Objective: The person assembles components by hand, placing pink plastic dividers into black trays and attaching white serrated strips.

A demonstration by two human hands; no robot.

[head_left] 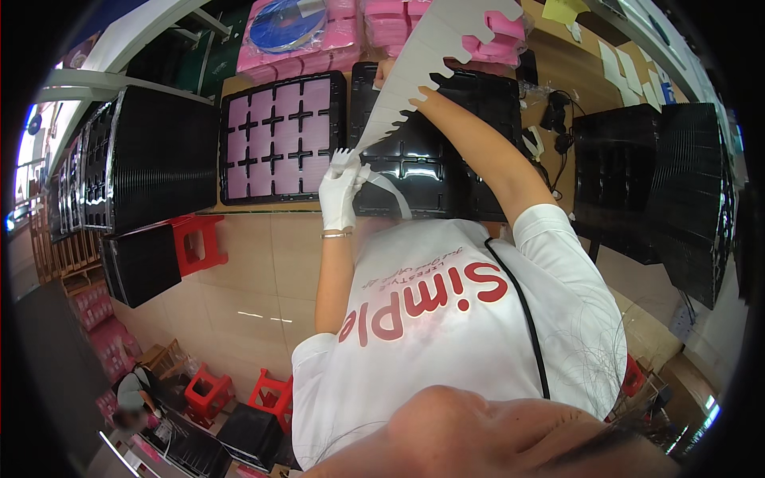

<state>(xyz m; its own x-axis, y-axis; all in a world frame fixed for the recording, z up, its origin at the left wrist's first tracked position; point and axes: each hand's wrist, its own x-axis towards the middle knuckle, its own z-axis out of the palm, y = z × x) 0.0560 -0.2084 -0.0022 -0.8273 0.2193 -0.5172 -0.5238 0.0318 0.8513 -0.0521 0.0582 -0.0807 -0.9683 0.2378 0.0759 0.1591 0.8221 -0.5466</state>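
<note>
A long whitish sheet with jagged notches along its right edge slants down from the back. My left hand, in a white glove with the fingers closed, grips its narrow lower end. A comb-like white tip sticks up by those fingers, and a thin white strip curls away to the right. My bare right hand is mostly behind the sheet, so its grip is hidden. Beneath lies a glossy black moulded tray. Left of it, another black tray frames pink-purple pieces between cross-shaped ribs.
Wrapped pink stacks line the back, with a blue roll on top. Tall piles of black trays stand left and right. Black cables lie at the right. A red stool is on the floor; a person is at lower left.
</note>
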